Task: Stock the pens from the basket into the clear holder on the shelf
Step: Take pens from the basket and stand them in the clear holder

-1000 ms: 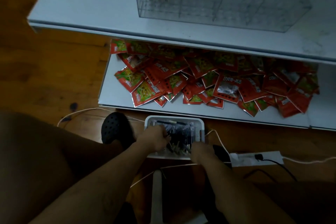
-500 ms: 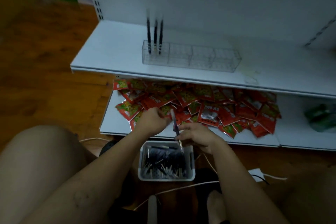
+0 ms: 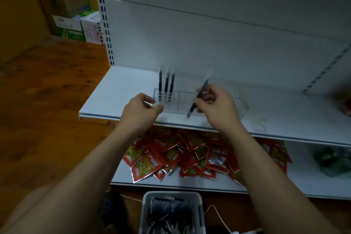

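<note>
Black plastic pen, tilted with its tip down, is pinched in the right hand just in front of the long clear plastic holder near the front edge of the white metal shelf. The left hand, fingers loosely curled and holding nothing, hovers by the holder's left end, where three more black pens stand upright. Below both forearms, a pale plastic basket full of pens sits on the wooden floor.

- Shelf is showing plain white.
- Pens and the held pen are looking black.
- Holder is showing clear.
- Packets are showing red with green and yellow print.
- Floor is showing brown wood grain.
- Basket is looking pale grey.
- Boxes are showing green and white.
</note>
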The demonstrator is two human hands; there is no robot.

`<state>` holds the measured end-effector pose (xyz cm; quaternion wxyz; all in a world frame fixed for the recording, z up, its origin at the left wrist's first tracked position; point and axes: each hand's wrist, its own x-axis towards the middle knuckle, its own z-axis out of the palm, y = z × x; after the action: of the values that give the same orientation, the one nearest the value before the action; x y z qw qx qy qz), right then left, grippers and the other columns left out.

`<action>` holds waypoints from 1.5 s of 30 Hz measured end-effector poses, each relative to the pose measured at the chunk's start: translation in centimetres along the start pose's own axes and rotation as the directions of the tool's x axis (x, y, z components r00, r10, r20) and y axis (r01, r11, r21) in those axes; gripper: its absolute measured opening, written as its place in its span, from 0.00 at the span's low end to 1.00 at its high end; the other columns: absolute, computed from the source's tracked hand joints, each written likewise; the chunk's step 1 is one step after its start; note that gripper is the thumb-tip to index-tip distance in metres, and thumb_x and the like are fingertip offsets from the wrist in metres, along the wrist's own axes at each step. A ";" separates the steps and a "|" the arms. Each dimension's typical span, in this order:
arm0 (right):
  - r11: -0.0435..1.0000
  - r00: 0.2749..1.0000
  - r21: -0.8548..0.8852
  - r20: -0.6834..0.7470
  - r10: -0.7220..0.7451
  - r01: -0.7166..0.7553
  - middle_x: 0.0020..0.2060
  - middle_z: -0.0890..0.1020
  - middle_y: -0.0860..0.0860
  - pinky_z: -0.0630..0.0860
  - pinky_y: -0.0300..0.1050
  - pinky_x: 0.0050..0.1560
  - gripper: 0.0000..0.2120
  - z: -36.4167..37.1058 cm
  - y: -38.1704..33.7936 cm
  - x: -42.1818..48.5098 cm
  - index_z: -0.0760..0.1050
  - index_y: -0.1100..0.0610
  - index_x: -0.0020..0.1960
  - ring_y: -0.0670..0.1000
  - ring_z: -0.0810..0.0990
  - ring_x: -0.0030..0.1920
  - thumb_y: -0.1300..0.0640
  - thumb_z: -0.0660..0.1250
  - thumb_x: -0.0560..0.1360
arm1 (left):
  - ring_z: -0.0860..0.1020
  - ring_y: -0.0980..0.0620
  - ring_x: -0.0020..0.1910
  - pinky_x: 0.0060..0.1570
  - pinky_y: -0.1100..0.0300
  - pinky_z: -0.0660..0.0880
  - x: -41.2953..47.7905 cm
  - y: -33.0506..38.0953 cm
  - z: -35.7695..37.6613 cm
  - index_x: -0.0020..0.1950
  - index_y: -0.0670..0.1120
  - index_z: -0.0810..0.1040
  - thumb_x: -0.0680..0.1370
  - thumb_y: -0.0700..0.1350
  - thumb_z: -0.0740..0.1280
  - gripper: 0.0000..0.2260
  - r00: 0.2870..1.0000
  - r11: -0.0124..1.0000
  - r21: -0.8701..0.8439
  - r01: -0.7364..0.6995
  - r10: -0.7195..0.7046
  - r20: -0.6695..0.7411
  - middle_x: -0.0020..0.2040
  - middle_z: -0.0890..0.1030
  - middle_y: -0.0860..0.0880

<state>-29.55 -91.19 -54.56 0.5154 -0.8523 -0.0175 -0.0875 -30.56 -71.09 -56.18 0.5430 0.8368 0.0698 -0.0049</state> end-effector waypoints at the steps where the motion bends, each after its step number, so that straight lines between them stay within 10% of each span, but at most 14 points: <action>1: 0.999 0.998 -0.013 -0.048 -0.041 0.040 0.40 0.81 0.48 0.81 0.53 0.50 0.10 0.2 -0.5 1.4 0.74 0.46 0.45 0.53 0.82 0.44 0.62 0.69 0.75 | 0.78 0.51 0.43 0.41 0.54 0.76 0.8 0.3 0.1 0.58 0.49 0.74 0.76 0.54 0.69 0.15 1.000 1.000 -0.020 0.002 -0.002 -0.019 0.47 0.78 0.49; 7: 0.988 0.991 -0.119 -0.079 -0.106 0.096 0.44 0.82 0.53 0.80 0.49 0.51 0.04 2.8 -1.8 7.1 0.76 0.58 0.50 0.53 0.82 0.46 0.60 0.67 0.76 | 0.75 0.46 0.57 0.58 0.49 0.75 5.5 0.4 1.1 0.68 0.46 0.68 0.74 0.52 0.72 0.26 0.993 0.978 -0.177 0.112 -0.118 -0.024 0.66 0.72 0.44; 13: 0.932 0.993 -0.345 0.045 -0.105 0.114 0.43 0.81 0.51 0.67 0.23 0.34 0.06 4.2 0.5 9.1 0.76 0.59 0.51 0.49 0.78 0.42 0.58 0.67 0.77 | 0.74 0.44 0.61 0.57 0.54 0.73 7.6 -0.6 2.3 0.70 0.46 0.68 0.74 0.49 0.72 0.27 0.989 0.973 -0.180 0.146 -0.145 0.018 0.68 0.71 0.42; 22: 0.851 0.979 -0.489 0.157 -0.129 0.191 0.48 0.83 0.55 0.74 0.43 0.45 0.10 4.7 2.3 8.9 0.77 0.62 0.53 0.54 0.80 0.48 0.55 0.67 0.77 | 0.77 0.45 0.58 0.54 0.57 0.74 8.2 -1.3 2.8 0.67 0.46 0.71 0.74 0.50 0.72 0.24 0.993 0.988 -0.109 0.110 -0.115 -0.034 0.63 0.75 0.44; 28: 0.882 0.989 -0.455 0.123 -0.076 0.125 0.67 0.75 0.53 0.62 0.30 0.59 0.26 3.1 2.4 6.4 0.67 0.58 0.72 0.50 0.73 0.66 0.50 0.68 0.77 | 0.76 0.46 0.56 0.53 0.59 0.72 7.3 -1.8 3.0 0.65 0.43 0.71 0.71 0.56 0.74 0.28 0.983 0.996 -0.005 0.087 -0.087 -0.159 0.62 0.75 0.43; 33: 0.913 0.970 -0.369 -0.095 -0.224 0.175 0.49 0.81 0.49 0.70 0.26 0.49 0.15 -0.1 1.6 2.9 0.76 0.57 0.58 0.43 0.77 0.50 0.54 0.70 0.74 | 0.69 0.53 0.50 0.52 0.64 0.67 4.1 -0.8 2.8 0.62 0.44 0.68 0.73 0.54 0.71 0.24 0.943 0.988 0.099 -0.117 0.142 -0.300 0.62 0.65 0.45; 45: 0.897 0.914 -0.384 0.242 0.327 -0.219 0.35 0.78 0.45 0.72 0.38 0.37 0.02 2.5 11.3 -8.6 0.80 0.53 0.47 0.44 0.76 0.36 0.58 0.69 0.75 | 0.76 0.52 0.38 0.37 0.60 0.71 -4.5 -5.9 9.4 0.46 0.48 0.75 0.73 0.47 0.72 0.07 0.984 0.960 0.251 -0.127 0.089 0.156 0.39 0.78 0.52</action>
<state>-36.32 -93.78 -66.99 0.3546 -0.9269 0.0412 0.1154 -35.14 -77.82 -64.98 0.4315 0.9008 -0.0165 -0.0445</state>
